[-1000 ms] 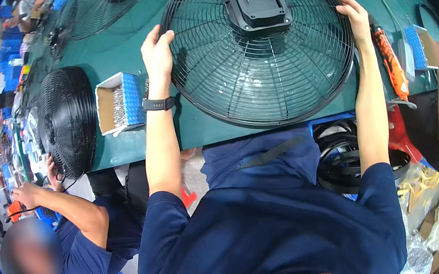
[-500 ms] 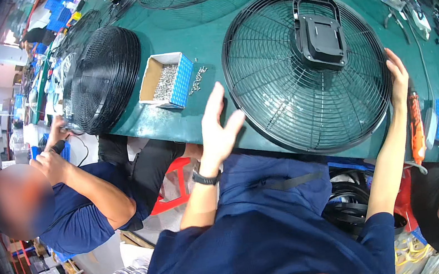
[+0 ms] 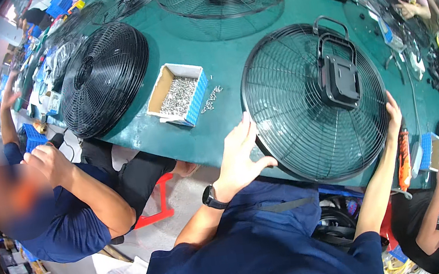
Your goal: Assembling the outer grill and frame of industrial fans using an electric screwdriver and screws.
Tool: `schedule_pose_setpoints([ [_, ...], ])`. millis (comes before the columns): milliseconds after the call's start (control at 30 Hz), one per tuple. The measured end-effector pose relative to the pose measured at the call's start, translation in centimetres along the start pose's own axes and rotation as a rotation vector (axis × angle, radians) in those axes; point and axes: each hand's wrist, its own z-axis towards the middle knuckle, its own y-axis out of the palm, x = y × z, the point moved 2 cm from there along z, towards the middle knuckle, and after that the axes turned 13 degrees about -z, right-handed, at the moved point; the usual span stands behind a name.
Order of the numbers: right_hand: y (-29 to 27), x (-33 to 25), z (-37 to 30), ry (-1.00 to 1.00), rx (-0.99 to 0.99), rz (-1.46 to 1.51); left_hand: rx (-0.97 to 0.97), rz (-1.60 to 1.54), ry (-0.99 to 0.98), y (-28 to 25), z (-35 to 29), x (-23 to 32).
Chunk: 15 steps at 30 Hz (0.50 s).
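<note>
A round black wire fan guard lies on the green table in front of me, with a black motor housing and a loop handle on top. My left hand is open at its lower left rim, fingers stretched and thumb apart. Its fingertips meet the rim. On the right rim my right hand rests with fingers curled against the edge, holding it. To the left stands an open blue-and-white box full of small metal screws. Several loose screws lie beside it.
Another domed black fan guard stands at the left, by a seated co-worker. A further fan lies at the back. An orange-handled tool hangs by the right table edge, near a second blue box. More people work at the right.
The fan guard sits lower in view and its handle has shifted slightly. My left hand has come in from the side to its rim. The co-worker at left has raised an arm.
</note>
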Motion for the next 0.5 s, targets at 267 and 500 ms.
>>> schedule_pose_setpoints([
  [267,0.22,0.11,-0.42,0.011,0.013,-0.003,0.017,-0.041,0.010,-0.50,0.02,-0.18],
  [500,0.05,-0.08,-0.20,0.010,-0.049,0.081,0.039,-0.084,-0.020,-0.96,0.38,0.12],
])
